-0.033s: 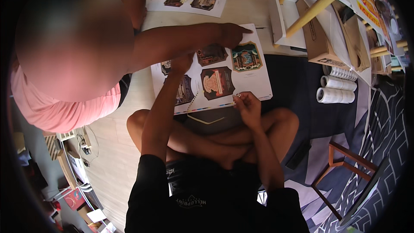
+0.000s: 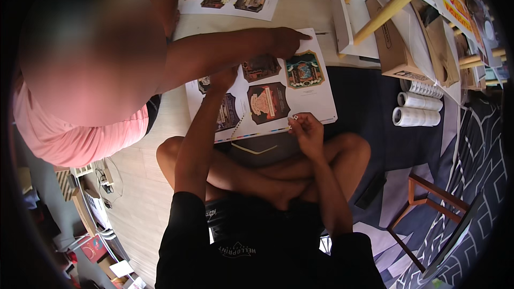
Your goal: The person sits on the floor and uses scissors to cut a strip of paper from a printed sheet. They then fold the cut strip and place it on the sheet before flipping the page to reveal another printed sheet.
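A large white printed sheet [image 2: 316,104] lies in front of my crossed legs, bearing several dark ornate label designs. My left hand [image 2: 224,78] rests on its left part, its fingers partly hidden beside another person's forearm. At the sheet's near edge, my right hand [image 2: 309,130] is closed in a pinch on a small pale piece with dark marks [image 2: 293,122]. A thin pale strip [image 2: 257,153] hangs bent below the near edge, close to my legs. Reaching across from the left, the other person's hand [image 2: 286,43] touches the sheet's far right corner with a finger extended.
Another printed sheet [image 2: 273,5] lies farther off. At the far right stand a white stool with wooden legs [image 2: 383,18] and a cardboard box [image 2: 393,48]. White rolls [image 2: 416,117] lie right of the sheet. A dark phone-like object [image 2: 370,192] and a brown wooden frame [image 2: 436,195] are nearer.
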Available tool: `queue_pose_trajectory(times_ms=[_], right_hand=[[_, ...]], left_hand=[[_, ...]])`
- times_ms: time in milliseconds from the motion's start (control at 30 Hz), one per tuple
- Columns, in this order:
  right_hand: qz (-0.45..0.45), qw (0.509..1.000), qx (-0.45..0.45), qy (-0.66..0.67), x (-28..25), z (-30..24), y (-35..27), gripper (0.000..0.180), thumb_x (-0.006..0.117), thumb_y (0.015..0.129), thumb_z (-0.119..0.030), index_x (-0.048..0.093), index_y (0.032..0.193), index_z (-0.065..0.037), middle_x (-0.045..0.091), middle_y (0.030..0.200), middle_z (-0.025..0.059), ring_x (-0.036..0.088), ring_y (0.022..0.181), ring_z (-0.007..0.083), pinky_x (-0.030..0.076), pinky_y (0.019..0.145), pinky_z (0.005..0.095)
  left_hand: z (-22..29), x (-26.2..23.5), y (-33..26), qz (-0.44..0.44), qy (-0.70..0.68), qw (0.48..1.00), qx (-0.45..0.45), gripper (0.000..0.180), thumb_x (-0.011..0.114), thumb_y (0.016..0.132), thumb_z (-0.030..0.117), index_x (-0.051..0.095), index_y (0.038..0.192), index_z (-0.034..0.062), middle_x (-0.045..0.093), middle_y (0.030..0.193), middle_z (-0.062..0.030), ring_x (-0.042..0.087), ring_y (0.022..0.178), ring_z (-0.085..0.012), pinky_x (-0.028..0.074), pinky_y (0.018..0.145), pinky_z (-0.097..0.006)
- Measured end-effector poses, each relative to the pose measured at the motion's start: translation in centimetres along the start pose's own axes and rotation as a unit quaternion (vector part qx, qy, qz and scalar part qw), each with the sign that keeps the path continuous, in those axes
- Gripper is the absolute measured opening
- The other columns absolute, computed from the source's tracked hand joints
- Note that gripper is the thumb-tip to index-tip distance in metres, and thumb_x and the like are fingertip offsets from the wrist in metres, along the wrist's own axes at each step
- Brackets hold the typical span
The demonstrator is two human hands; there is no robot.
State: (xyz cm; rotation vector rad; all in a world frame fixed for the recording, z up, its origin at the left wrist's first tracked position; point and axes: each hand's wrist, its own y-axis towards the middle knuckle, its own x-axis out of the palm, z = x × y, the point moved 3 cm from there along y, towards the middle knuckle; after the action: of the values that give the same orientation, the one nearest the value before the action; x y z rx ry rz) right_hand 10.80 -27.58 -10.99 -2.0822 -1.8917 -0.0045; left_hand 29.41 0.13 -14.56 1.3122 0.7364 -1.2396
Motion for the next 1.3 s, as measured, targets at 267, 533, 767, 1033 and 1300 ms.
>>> queue_pose_trajectory(times_ms=[267,533,767,1033,1300], right_hand=[[0.013,1.0,0.004,0.025,-0.8,-0.7,0.5,0.013,0.064,0.094,-0.007,0.064,0.101,0.004,0.068,0.085,0.009,0.069,0.075,0.0168,0.053,0.063,0.0255],[-0.033,0.998,0.015,0.053,0.8,-3.3,-2.1,0.011,0.066,0.091,-0.005,0.066,0.098,0.003,0.068,0.086,0.0068,0.066,0.077,0.012,0.053,0.067,0.0243],[-0.09,0.996,0.026,0.016,3.8,-3.7,-5.1,0.012,0.069,0.09,-0.008,0.068,0.098,0.001,0.069,0.089,0.0038,0.063,0.082,0.0085,0.049,0.073,0.0233],[-0.084,0.72,-0.227,-0.651,4.4,0.8,-0.3,0.083,0.061,0.089,-0.052,0.027,0.152,-0.012,0.023,0.156,0.0234,0.015,0.145,0.0468,0.012,0.113,0.0652],[-0.126,0.697,-0.225,-0.669,4.9,2.9,-2.1,0.082,0.071,0.08,-0.045,0.036,0.149,-0.017,0.023,0.156,0.0202,0.021,0.144,0.0421,0.017,0.112,0.0658]], left_hand=[[1.6,-2.6,0.2,0.008,-0.078,0.995,-0.056,0.038,0.06,0.094,0.028,0.059,0.121,0.0005,0.06,0.12,-0.0258,0.056,0.114,-0.0394,0.042,0.099,-0.047],[13.8,-10.3,-13.0,-0.135,-0.56,0.804,-0.149,0.029,0.067,0.094,0.019,0.065,0.114,-0.001,0.07,0.095,-0.0092,0.065,0.088,-0.0129,0.052,0.079,-0.029],[14.3,-13.1,-16.6,-0.186,-0.682,0.675,-0.209,0.02,0.071,0.089,0.006,0.067,0.106,-0.0025,0.071,0.093,-0.0058,0.064,0.085,-0.0084,0.052,0.078,-0.023],[9.5,-14.1,-17.2,-0.1,-0.486,0.852,-0.166,0.007,0.066,0.087,0.005,0.065,0.089,-0.0022,0.069,0.088,-0.012,0.066,0.083,-0.0221,0.052,0.076,-0.033],[5.9,-10.0,-18.2,-0.083,-0.127,0.988,-0.033,0.012,0.061,0.083,0.0,0.057,0.095,-0.0013,0.063,0.102,-0.0229,0.06,0.099,-0.0415,0.046,0.089,-0.049]])
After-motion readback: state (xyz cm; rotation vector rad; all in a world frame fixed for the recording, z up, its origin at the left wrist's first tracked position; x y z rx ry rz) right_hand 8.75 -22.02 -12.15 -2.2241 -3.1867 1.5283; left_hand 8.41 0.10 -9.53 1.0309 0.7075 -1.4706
